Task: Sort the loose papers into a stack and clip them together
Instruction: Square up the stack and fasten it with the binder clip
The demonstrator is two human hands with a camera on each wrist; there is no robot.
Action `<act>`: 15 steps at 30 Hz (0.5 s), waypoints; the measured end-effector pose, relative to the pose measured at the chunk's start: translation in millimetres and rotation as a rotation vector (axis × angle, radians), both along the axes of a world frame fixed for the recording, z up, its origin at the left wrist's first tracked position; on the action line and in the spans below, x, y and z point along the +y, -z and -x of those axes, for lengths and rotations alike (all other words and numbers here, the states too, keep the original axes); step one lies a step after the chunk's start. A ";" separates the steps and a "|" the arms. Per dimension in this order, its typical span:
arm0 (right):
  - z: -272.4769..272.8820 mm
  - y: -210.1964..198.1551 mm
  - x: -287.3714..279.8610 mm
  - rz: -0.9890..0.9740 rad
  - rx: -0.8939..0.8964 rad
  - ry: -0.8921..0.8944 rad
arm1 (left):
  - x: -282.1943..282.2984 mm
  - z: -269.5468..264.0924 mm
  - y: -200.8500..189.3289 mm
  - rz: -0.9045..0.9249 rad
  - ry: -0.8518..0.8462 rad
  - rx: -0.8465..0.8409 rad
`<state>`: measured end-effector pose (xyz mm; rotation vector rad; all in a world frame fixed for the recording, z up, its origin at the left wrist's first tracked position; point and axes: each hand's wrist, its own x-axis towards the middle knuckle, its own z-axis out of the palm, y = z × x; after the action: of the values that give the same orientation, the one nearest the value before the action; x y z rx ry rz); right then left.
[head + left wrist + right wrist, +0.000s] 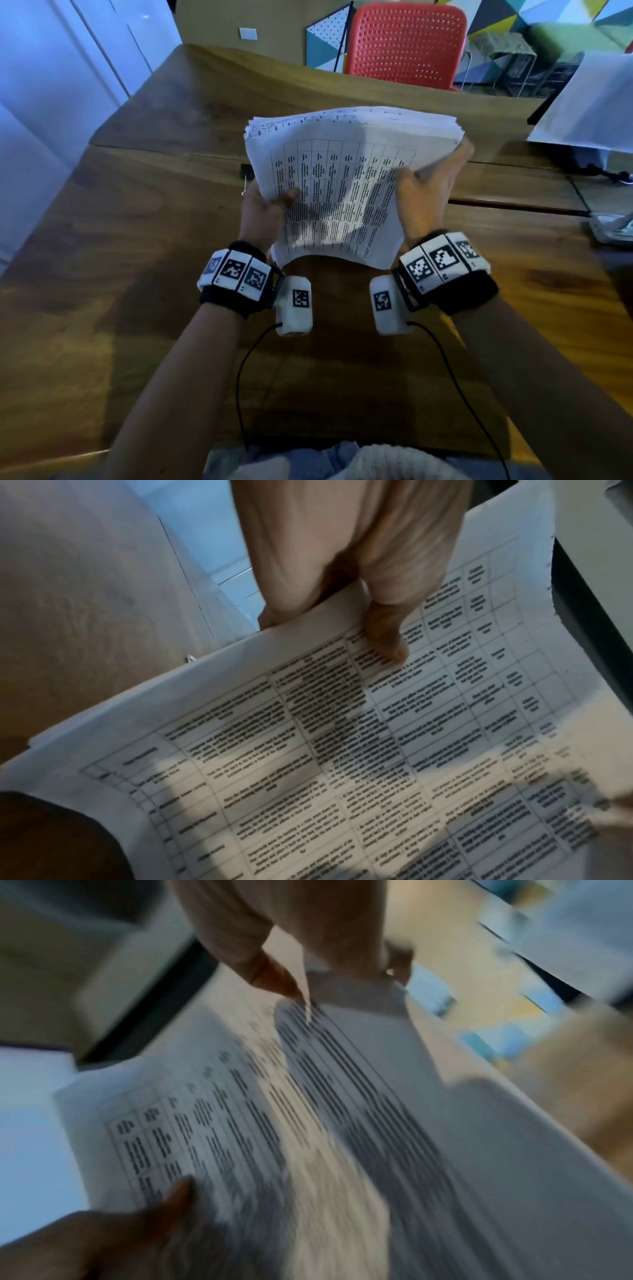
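A thick stack of printed papers point(342, 185) with a table of text on top is held in the air above the wooden table point(137, 274), bowed in the middle. My left hand point(267, 209) grips its left edge, thumb on the top sheet and fingers underneath. My right hand point(428, 192) grips the right edge the same way. The left wrist view shows the papers point(377, 750) with my thumb point(387, 642) pressed on them. In the blurred right wrist view the papers point(308, 1137) sit pinched under my right hand point(308, 969). A black binder clip point(246, 171) lies on the table, half hidden behind the stack's left edge.
A red perforated chair point(407, 44) stands at the table's far side. White sheets point(589, 102) and dark cables lie at the far right, with another flat object point(613, 229) at the right edge. A colourful patterned board leans behind the chair.
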<state>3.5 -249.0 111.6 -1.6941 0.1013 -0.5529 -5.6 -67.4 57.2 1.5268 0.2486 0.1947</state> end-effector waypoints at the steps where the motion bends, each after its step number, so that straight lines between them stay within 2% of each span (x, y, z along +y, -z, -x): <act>1: -2.0 -12.7 1.5 0.189 -0.064 0.042 | 0.0 -0.5 -0.6 0.015 -0.007 0.001; 2: -4.2 -27.5 4.1 0.436 -0.104 0.056 | -0.4 -0.4 -2.2 0.024 -0.011 0.004; 4: -11.2 -55.6 12.4 1.000 -0.053 -0.032 | -1.5 0.3 -1.5 0.028 -0.004 -0.009; 5: -15.0 -67.5 17.2 1.227 -0.007 -0.134 | -2.4 1.2 0.1 0.031 0.007 -0.020; 6: -18.9 -75.9 22.0 1.371 0.030 -0.272 | -2.5 2.1 1.5 0.035 0.011 -0.028; 7: -21.0 -81.4 26.9 1.430 0.047 -0.407 | -1.7 2.7 2.1 0.038 0.007 -0.026; 9: -23.4 -84.8 34.4 1.394 0.056 -0.545 | 1.5 3.3 1.9 0.045 -0.013 -0.032; 12: -20.1 -79.0 41.3 1.307 0.005 -0.529 | 1.3 4.9 6.5 0.024 -0.044 -0.027; 15: -19.5 -79.3 34.5 1.168 -0.033 -0.468 | 0.9 9.7 23.4 0.095 -0.083 0.027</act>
<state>23.0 -214.5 190.9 -2.7079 -0.7647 -0.2664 -15.3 -66.5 33.7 1.4270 0.3388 0.2249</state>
